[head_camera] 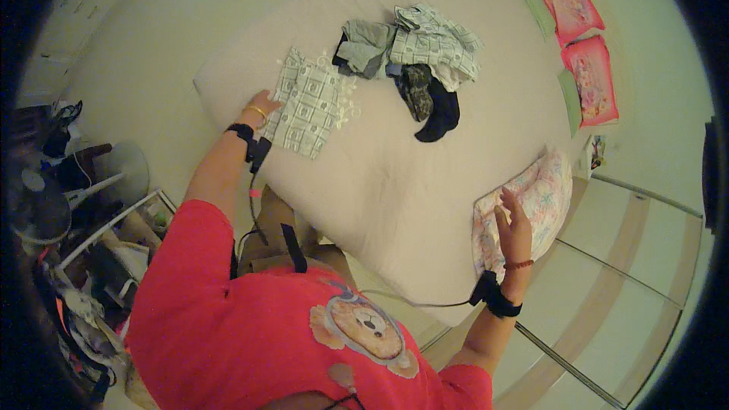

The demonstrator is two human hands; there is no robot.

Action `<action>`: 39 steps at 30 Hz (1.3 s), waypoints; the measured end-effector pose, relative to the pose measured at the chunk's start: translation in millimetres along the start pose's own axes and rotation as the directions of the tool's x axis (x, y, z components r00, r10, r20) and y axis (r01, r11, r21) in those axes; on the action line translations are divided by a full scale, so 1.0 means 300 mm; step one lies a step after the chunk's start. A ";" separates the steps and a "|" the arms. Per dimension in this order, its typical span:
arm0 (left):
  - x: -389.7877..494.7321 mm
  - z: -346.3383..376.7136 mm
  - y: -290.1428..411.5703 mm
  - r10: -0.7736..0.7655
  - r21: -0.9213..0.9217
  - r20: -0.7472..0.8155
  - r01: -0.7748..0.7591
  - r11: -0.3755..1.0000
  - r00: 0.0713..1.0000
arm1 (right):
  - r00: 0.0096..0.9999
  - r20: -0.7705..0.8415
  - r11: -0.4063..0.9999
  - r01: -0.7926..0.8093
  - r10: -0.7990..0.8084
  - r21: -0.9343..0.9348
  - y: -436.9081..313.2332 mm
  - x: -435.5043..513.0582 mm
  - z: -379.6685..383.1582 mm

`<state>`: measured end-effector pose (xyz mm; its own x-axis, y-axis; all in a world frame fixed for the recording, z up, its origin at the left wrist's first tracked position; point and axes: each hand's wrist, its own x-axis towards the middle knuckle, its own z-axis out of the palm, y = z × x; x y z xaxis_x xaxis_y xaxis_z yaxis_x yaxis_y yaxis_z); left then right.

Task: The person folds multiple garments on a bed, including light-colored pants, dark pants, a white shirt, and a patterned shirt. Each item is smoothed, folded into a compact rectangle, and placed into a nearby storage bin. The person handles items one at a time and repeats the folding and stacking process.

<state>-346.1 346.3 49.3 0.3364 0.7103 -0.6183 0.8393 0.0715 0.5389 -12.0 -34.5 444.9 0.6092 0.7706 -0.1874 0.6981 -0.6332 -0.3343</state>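
My left hand (263, 107) rests at the left edge of a folded, checked garment (307, 105) lying on the pale bed sheet (364, 165); whether its fingers grip the cloth is unclear. Over the near right side of the bed, my right hand (514, 222) has thumb and fingers apart, above or against a floral-patterned cloth bundle (547, 193). Farther up the bed lies a pile: a grey garment (364, 45), a crumpled checked garment (435, 45), a dark patterned piece (418, 91) and a black garment (443, 111).
Pink floral pillows (586, 80) lie along the bed's far right edge, with green ones partly under them. A wardrobe with striped sliding doors (615, 262) stands at the right. At the left are a fan (40, 205) and a white-framed rack (108, 230) among clutter. Cables run from both wrist straps.
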 end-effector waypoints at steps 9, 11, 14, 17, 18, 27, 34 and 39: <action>0.113 0.094 0.107 0.255 -0.591 0.551 0.156 0.791 0.795 | 0.888 0.460 0.982 0.063 0.026 -0.176 -0.203 0.449 0.125; 0.146 0.060 0.126 0.215 -0.362 0.552 -0.001 0.932 0.806 | 0.907 0.409 0.960 0.197 -0.102 -0.198 -0.179 0.597 0.169; 0.241 0.023 0.134 0.037 0.263 0.361 -0.140 0.955 0.932 | 0.916 0.243 0.906 0.370 -0.318 -0.207 -0.125 0.872 0.309; 0.313 0.046 0.166 -0.092 0.330 0.124 0.046 0.943 0.988 | 0.973 0.200 0.783 0.212 -0.114 -0.585 -0.091 1.120 0.505; 0.329 0.058 0.178 -0.118 0.365 0.076 0.083 0.927 0.990 | 0.978 0.177 0.719 0.202 -0.111 -0.665 -0.086 1.200 0.572; 0.406 0.082 0.216 -0.251 0.506 0.009 0.213 0.836 0.968 | 0.906 0.365 0.881 0.339 -0.213 -0.329 0.085 1.742 0.822; 0.430 0.097 0.202 -0.180 0.496 0.003 0.155 0.854 0.984 | 0.995 0.049 0.980 0.089 -0.082 -0.177 0.350 1.541 0.397; 0.409 0.047 0.179 0.022 0.487 0.047 -0.042 0.873 0.999 | 0.932 0.028 -0.008 -0.027 0.362 1.000 0.414 0.888 -0.022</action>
<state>-253.6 427.4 -5.7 0.3745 0.6778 -0.6327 0.9260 -0.3083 0.2179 239.5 91.6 359.6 0.8098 0.4910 -0.3212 -0.3979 0.0572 -0.9156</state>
